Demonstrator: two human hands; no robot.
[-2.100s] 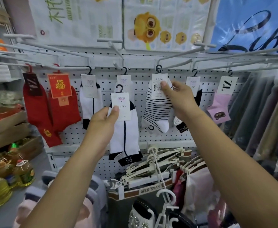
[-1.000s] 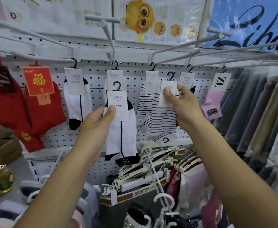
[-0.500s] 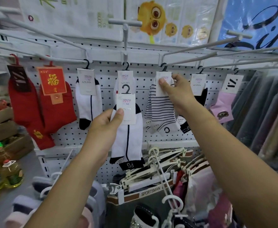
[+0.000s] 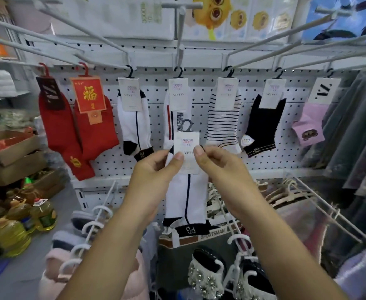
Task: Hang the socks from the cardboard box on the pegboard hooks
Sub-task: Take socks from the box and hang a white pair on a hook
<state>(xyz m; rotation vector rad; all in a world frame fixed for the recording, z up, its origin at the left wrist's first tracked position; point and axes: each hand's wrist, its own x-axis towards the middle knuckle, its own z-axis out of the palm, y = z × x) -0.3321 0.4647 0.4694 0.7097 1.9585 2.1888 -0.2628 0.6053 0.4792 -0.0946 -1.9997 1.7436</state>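
Observation:
I hold a white sock pair with a dark stripe and black "PG" cuff (image 4: 186, 198) in front of the pegboard (image 4: 201, 87). My left hand (image 4: 156, 167) pinches the left edge of its paper label, and my right hand (image 4: 216, 163) pinches the right edge. Its small grey hanger hook (image 4: 187, 124) is free, below the row of hung socks. A striped sock pair (image 4: 223, 124) hangs on a hook to the upper right. A white sock with a red stripe (image 4: 175, 118) hangs right behind the held one.
Red socks (image 4: 69, 126), a white sock pair (image 4: 134, 124), a black pair (image 4: 262, 126) and a pink pair (image 4: 310, 124) hang along the row. Long white hook arms (image 4: 104, 37) jut toward me overhead. Cardboard boxes (image 4: 9, 152) and oil bottles (image 4: 26, 221) sit left; hangers and shoes below.
My right hand let go of the striped sock pair, which now hangs on its hook, and came down to pinch the label of the white sock pair together with my left hand.

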